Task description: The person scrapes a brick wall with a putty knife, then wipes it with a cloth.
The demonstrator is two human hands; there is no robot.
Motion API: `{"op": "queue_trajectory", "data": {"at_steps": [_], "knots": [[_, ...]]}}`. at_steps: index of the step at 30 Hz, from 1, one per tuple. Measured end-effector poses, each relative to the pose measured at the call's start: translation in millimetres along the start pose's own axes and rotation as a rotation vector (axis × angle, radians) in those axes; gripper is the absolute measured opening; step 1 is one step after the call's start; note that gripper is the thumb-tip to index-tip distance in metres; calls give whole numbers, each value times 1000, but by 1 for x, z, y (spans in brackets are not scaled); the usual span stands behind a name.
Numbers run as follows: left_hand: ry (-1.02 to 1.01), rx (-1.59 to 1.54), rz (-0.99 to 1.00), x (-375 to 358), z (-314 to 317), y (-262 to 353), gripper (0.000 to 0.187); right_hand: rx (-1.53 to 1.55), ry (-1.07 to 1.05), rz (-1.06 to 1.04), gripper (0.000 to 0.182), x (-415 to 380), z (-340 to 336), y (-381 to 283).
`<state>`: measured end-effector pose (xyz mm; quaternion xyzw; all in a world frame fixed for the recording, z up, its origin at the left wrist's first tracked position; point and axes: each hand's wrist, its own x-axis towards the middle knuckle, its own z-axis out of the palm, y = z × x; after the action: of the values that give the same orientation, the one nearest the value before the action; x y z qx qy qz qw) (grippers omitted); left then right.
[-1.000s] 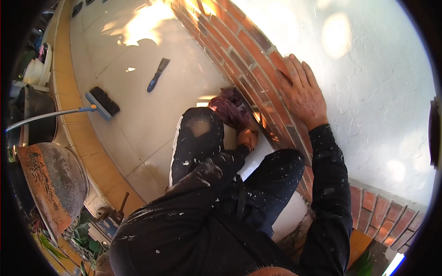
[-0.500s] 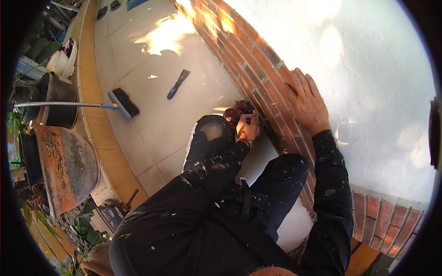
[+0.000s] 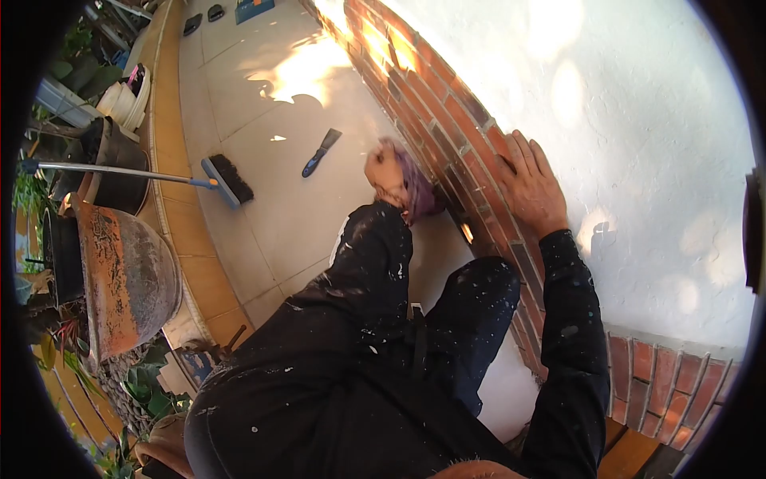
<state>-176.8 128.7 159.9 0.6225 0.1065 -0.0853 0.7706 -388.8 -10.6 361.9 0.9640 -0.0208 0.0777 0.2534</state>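
Observation:
My left hand is low by the base of the brick wall, blurred by motion and closed on a bunched purple cloth. The cloth lies along the bottom of the bricks, partly hidden behind the hand. Flat against the wall, with fingers stretched out, my right hand rests where the red brick facing meets the white plaster. A putty knife with a blue and black handle lies on the tiled floor, left of my left hand.
A blue broom with black bristles lies farther left, its pole crossing a yellow tiled ledge. Beyond stand a large weathered pot and a black pot. Dark slippers and a blue dustpan-like object lie at the top.
My left hand has moved up and left along the wall base, and more of the purple cloth shows. My right hand stays on the wall. The view has shifted slightly.

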Motion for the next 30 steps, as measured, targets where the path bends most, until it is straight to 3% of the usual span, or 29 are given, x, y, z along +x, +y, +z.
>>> {"op": "queue_trajectory", "data": {"at_steps": [3,7,9,10,12,16,17,18,19,23,25,27,28,29,30], "knots": [[-28,-554,183,59,35,71,26,22,-14,0,41,0,-3,0],[21,-251,333,95,34,114,22,-38,4,-10,46,0,4,1],[7,-260,194,103,31,101,20,-22,-76,-4,47,0,0,2],[7,-107,359,112,22,80,24,16,-52,5,46,1,-1,0],[54,70,293,118,12,44,32,17,-88,-6,48,3,-5,1],[30,143,-4,100,-11,9,30,84,-124,22,51,8,-1,0],[42,-58,1,115,-7,-47,30,117,-43,59,49,24,-1,-8],[58,-249,9,128,0,-104,32,125,-20,27,48,60,-5,-13],[77,-259,-10,125,2,-108,32,144,-3,6,48,98,-14,-18],[33,-161,-229,104,2,-57,27,187,189,-161,51,286,7,-11],[-26,-335,-204,114,12,-75,28,111,239,-208,53,380,31,-1],[22,-296,-170,131,26,-125,29,-188,236,-260,52,452,58,11],[48,-264,-107,142,34,-150,30,-192,244,-270,52,481,76,17],[62,-259,-118,145,37,-135,30,-199,251,-281,53,502,93,22],[59,-105,-202,144,37,-99,31,-245,226,-278,69,513,106,26]]}}
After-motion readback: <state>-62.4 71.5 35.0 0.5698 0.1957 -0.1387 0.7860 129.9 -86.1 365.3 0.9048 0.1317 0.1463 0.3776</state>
